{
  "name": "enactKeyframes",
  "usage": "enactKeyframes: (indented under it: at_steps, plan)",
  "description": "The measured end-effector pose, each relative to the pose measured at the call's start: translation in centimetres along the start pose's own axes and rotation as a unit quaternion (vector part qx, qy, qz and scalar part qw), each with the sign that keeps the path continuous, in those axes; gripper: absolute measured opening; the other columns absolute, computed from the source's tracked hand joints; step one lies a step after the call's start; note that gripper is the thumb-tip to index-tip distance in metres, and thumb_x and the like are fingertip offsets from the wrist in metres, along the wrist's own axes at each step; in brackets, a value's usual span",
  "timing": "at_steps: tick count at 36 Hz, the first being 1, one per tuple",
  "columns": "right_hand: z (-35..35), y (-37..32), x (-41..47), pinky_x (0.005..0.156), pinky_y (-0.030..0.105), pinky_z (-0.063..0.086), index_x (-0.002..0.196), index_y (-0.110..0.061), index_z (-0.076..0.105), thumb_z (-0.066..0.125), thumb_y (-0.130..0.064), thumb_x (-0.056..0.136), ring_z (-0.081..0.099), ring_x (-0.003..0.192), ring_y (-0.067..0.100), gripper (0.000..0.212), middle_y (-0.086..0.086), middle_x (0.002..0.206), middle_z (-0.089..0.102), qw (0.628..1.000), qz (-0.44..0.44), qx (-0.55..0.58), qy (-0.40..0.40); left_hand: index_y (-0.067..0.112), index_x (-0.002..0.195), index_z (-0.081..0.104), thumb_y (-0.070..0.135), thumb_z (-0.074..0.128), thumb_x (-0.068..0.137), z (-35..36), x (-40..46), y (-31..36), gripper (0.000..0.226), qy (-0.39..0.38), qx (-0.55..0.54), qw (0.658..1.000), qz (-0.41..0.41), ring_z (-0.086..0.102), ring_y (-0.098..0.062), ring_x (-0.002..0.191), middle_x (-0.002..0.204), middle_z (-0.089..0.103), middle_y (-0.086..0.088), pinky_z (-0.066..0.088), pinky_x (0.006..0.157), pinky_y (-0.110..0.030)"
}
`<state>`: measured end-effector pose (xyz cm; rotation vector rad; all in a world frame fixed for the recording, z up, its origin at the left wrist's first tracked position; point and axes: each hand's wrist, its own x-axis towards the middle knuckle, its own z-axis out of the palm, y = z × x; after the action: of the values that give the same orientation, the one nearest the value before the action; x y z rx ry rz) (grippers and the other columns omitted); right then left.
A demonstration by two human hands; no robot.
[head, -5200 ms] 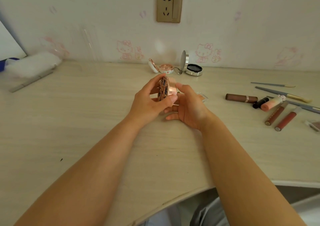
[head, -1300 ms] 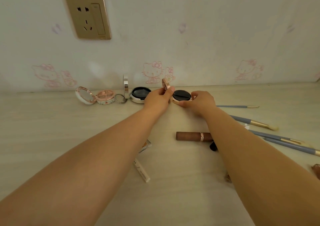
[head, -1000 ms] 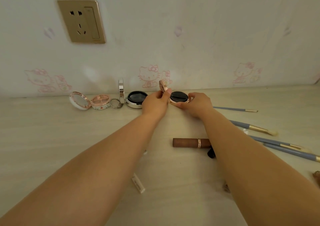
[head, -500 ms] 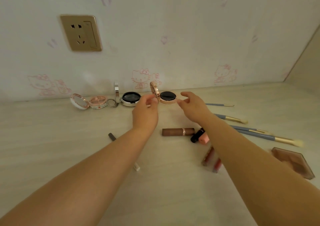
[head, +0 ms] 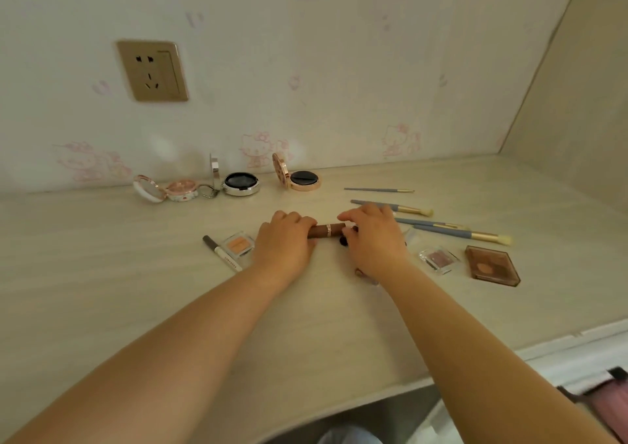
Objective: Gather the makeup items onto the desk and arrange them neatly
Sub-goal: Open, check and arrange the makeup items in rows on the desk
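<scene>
A brown lipstick tube (head: 324,230) lies on the desk between my hands. My left hand (head: 284,243) curls over its left end and my right hand (head: 372,236) covers its right end, also hiding other small tubes. Three open compacts stand in a row by the wall: a rose-gold one (head: 299,177), a silver one (head: 239,182) and a pink one (head: 166,189). A brow pencil (head: 222,252) and a small orange pan (head: 239,243) lie to the left.
Several blue-handled brushes (head: 452,231) lie to the right, with a clear eyeshadow pan (head: 439,259) and a brown palette (head: 492,269) nearer the desk's front edge (head: 390,387). A wall socket (head: 153,70) sits above. A side wall closes the right.
Both hands let go of the rose-gold compact, left it open by the wall beside the silver one, and drew back onto the brown lipstick tube. The view widened.
</scene>
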<state>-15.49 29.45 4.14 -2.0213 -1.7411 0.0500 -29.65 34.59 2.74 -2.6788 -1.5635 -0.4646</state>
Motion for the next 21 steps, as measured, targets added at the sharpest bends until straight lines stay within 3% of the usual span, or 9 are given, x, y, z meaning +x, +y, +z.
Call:
enactKeyframes:
  at_steps: [3,6,13,18,21]
  plan:
    - [0.3,-0.5,-0.1,0.099,0.033,0.029,0.134,-0.027,0.046,0.04,-0.028,0.097,0.03,0.126,0.024,0.037,0.0,0.136,0.042,0.993,-0.045,-0.107,-0.033,0.026,0.126,0.051,0.036,0.042,0.097,-0.4,-0.2,0.4,0.032,0.003,0.021,1.0,-0.004,0.046,-0.023,0.114,0.121,0.054,-0.001,0.035,0.083,-0.035]
    - [0.2,-1.4,-0.1,0.098,0.033,0.029,0.131,-0.025,0.05,0.038,-0.029,0.098,0.031,0.125,0.024,0.035,0.001,0.134,0.043,0.984,-0.079,-0.155,-0.027,0.027,0.126,0.052,0.036,0.043,0.097,-0.6,-0.6,0.3,0.032,0.006,-0.01,1.0,-0.009,0.051,-0.023,0.111,0.12,0.053,-0.001,0.035,0.082,-0.034]
    - [0.4,-3.3,-0.1,0.093,0.03,0.031,0.126,-0.026,0.054,0.044,-0.039,0.094,0.037,0.117,0.021,0.036,-0.001,0.124,0.051,0.981,-0.122,-0.146,-0.021,0.025,0.119,0.057,0.038,0.046,0.095,-1.6,-2.1,-1.3,0.029,0.065,-0.102,0.993,-0.011,0.056,-0.019,0.103,0.113,0.055,0.001,0.042,0.082,-0.034]
    - [1.1,-5.3,-0.6,0.077,0.026,0.035,0.112,-0.015,0.064,0.056,-0.037,0.089,0.047,0.101,0.02,0.032,0.004,0.102,0.055,0.99,-0.124,-0.041,0.046,0.022,0.116,0.056,0.027,0.055,0.092,-2.7,-3.3,-2.5,0.025,0.133,-0.199,0.971,0.009,0.059,-0.016,0.098,0.103,0.064,0.002,0.044,0.088,-0.04]
    - [1.4,-7.0,-0.9,0.066,0.023,0.032,0.103,-0.015,0.063,0.057,-0.037,0.089,0.048,0.082,0.013,0.027,-0.001,0.085,0.052,0.991,-0.103,0.071,0.044,0.021,0.124,0.052,0.023,0.058,0.091,-3.9,-4.5,-3.2,0.034,0.181,-0.3,0.937,-0.015,0.056,-0.006,0.094,0.101,0.065,0.007,0.043,0.085,-0.026]
